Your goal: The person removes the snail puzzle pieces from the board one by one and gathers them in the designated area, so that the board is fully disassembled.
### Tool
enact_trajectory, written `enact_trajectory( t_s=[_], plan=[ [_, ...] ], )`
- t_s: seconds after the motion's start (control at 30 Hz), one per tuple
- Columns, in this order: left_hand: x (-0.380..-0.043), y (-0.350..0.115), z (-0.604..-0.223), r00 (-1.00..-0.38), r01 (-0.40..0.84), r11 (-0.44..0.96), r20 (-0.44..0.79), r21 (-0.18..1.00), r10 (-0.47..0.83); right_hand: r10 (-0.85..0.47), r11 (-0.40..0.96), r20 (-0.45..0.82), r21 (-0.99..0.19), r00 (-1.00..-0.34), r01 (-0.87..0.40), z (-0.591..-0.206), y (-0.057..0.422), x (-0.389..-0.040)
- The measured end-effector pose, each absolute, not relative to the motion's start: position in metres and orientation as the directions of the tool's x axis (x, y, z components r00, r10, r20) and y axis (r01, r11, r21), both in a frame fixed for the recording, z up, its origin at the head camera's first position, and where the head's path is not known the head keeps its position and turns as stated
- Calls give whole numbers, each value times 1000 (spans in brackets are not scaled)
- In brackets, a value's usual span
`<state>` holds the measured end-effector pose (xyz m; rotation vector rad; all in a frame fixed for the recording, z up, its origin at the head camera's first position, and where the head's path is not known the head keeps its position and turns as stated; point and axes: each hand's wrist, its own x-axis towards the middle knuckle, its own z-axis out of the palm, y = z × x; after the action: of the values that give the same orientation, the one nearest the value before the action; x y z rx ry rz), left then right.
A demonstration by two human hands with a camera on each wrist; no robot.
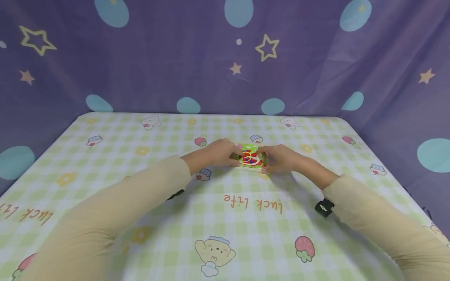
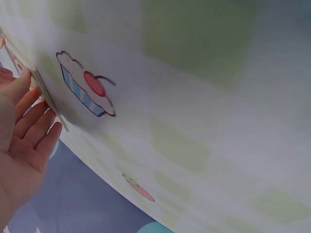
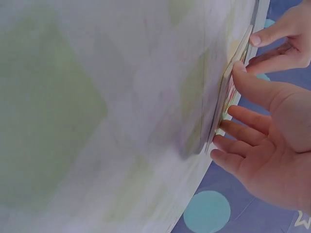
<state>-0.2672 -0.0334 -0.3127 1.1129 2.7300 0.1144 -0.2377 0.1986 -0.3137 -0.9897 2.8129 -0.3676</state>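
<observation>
A small flat board (image 1: 250, 160) with a green, red and yellow picture lies low over the tablecloth, between both hands. My left hand (image 1: 222, 152) grips its left side, thumb and fingers at the edge. From the right, my right hand (image 1: 281, 158) holds the opposite side. In the right wrist view the board's pale, thin edge (image 3: 225, 85) shows, with the right thumb (image 3: 252, 87) on the near part and the other fingers spread along the far part. The left wrist view shows the left fingers (image 2: 36, 126) along the board's edge; much of its face is hidden there.
A green-and-white checked tablecloth (image 1: 218, 218) with printed cupcakes, strawberries and lettering covers the table. A purple curtain (image 1: 197, 58) with stars and blue ovals hangs behind and at the sides. A black strap device (image 1: 324, 207) sits by the right wrist.
</observation>
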Motion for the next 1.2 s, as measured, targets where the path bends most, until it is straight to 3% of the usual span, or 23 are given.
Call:
enact_trajectory(
  t_s=[0.37, 0.77, 1.2],
  plan=[
    [-241, -67, -316, -665, 725, 667, -77, 172, 743, -682, 707, -49, -300, -729, -641, -317, 180, -221],
    [-222, -88, -314, -626, 771, 626, -42, 121, 779, -719, 663, -21, -320, -695, -677, -318, 166, -205],
    [-199, -98, -312, -627, 772, 623, -8, 126, 779, -726, 656, -46, -344, -686, -672, -317, 157, -191]
  ],
)
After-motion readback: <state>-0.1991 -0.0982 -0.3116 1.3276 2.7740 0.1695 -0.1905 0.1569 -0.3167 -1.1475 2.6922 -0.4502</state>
